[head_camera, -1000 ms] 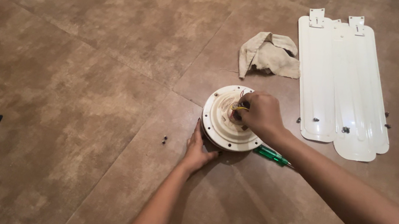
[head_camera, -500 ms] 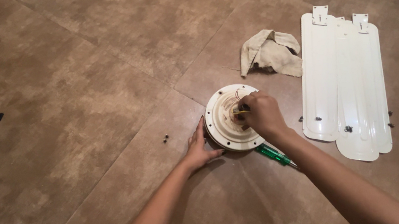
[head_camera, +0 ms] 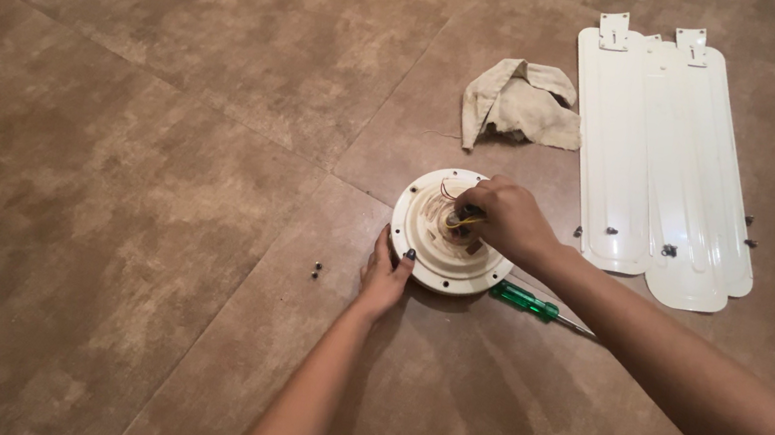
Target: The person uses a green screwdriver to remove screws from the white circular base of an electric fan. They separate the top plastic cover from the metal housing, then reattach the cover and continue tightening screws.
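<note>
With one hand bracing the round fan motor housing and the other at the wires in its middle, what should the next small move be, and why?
Probably tease the wires clear of the hub. The right hand pinches at the centre of the white motor housing while the left hand steadies its rim; the green screwdriver lies unused beside it.

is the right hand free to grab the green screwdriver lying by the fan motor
Probably not at once: the right hand is pinched on the wires at the fan motor hub. The green screwdriver lies uncovered on the floor just under that forearm, so nothing blocks it.
</note>
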